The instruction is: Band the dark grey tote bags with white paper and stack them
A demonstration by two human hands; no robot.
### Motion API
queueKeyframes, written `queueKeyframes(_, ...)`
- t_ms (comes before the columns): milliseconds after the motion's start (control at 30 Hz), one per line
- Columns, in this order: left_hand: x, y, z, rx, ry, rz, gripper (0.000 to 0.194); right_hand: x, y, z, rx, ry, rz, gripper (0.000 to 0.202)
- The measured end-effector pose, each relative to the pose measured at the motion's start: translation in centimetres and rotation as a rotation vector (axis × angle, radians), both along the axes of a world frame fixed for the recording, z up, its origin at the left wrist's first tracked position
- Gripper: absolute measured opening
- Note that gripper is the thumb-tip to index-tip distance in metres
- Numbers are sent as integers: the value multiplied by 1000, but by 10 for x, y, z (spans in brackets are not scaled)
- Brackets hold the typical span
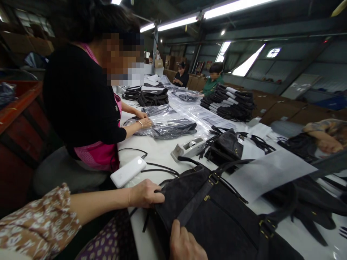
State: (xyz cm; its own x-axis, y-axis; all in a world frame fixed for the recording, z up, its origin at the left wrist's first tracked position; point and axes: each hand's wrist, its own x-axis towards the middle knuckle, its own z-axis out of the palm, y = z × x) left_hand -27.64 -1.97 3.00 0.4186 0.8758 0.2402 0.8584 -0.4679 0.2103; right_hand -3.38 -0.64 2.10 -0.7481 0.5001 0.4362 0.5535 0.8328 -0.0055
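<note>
A dark grey handbag [217, 213] with brass-coloured buckles and a zip lies on the white table in front of me. My left hand [146, 194] is closed on the bag's upper left corner. Lower down, my right hand [186, 242] has its fingers curled against the bag's front, close to a strap; its lower part is cut off by the frame. Beyond the bag stand a tape dispenser [188, 148] and another dark bag [225, 146]. A white power bank [128, 171] with a cable sits near my left hand.
At the left a co-worker [81, 97] in a pink apron handles a plastic-wrapped bag [170, 127]. A stack of dark bags [227, 103] stands farther back. A paper sheet [267, 175] and more bags lie at the right, near another person's arm [326, 139].
</note>
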Motion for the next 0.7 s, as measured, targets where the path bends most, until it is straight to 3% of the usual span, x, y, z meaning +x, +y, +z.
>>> queueKeyframes(167,-20,5,37,-66,14,-177,22,1,0,-9,-84,88,15,30)
queueKeyframes(233,-23,4,41,-10,67,-233,13,0,-3,-13,-98,99,38,33)
queueKeyframes(300,-23,2,28,60,102,-245,13,-5,-8,-16,-90,98,74,35)
queueKeyframes(367,-20,0,2,90,79,-193,14,-11,-12,-16,-65,99,124,32)
queueKeyframes(433,-18,-4,-22,55,-4,-89,9,-17,-11,-12,-81,74,173,21)
queueKeyframes(500,-18,-8,-31,-25,-92,1,18,-23,-5,-5,-168,40,209,14)
queueKeyframes(567,-20,-12,-22,-132,-151,-6,34,-27,4,2,-255,57,224,19)
queueKeyframes(633,-19,-17,0,-215,-248,-12,45,-30,11,7,-279,135,244,19)
queueKeyframes(700,-14,-20,23,-266,-435,109,47,-32,14,8,-276,199,280,14)
